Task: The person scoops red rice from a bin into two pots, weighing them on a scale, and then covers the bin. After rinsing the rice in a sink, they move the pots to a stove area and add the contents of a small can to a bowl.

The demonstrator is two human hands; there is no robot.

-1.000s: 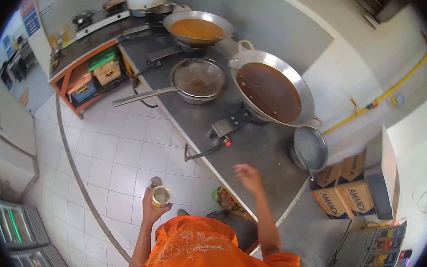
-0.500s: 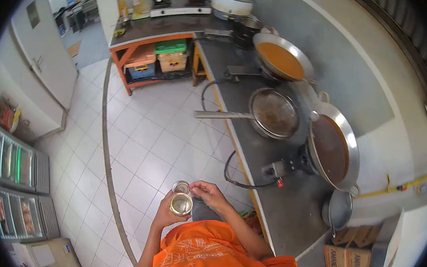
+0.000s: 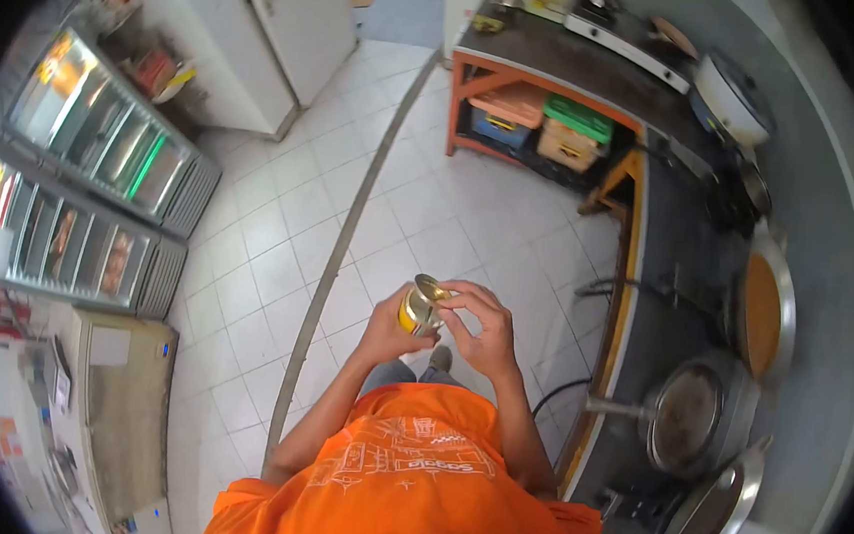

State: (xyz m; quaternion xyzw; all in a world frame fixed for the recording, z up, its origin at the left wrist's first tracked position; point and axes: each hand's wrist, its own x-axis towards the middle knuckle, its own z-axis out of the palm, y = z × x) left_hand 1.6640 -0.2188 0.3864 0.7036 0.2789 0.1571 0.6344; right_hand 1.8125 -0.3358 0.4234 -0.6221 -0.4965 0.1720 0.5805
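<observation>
A small yellow tin can [image 3: 417,307] with its lid bent up is held in front of my chest above the white tiled floor. My left hand [image 3: 389,330] wraps around the can's side from below. My right hand [image 3: 478,323] curls over the can's top, fingers on the raised lid. Both arms come out of an orange shirt [image 3: 410,487] at the bottom of the head view.
A dark counter [image 3: 659,315] runs along the right with a wok of orange liquid [image 3: 762,314], a strainer pan [image 3: 686,418] and another wok [image 3: 718,521]. Glass-front fridges [image 3: 82,190] stand at left. An orange shelf with crates [image 3: 538,125] is at the back.
I have turned left, away from the counter toward the fridges. My right hand came off the counter side and onto the can's lid. The can stays in my left hand.
</observation>
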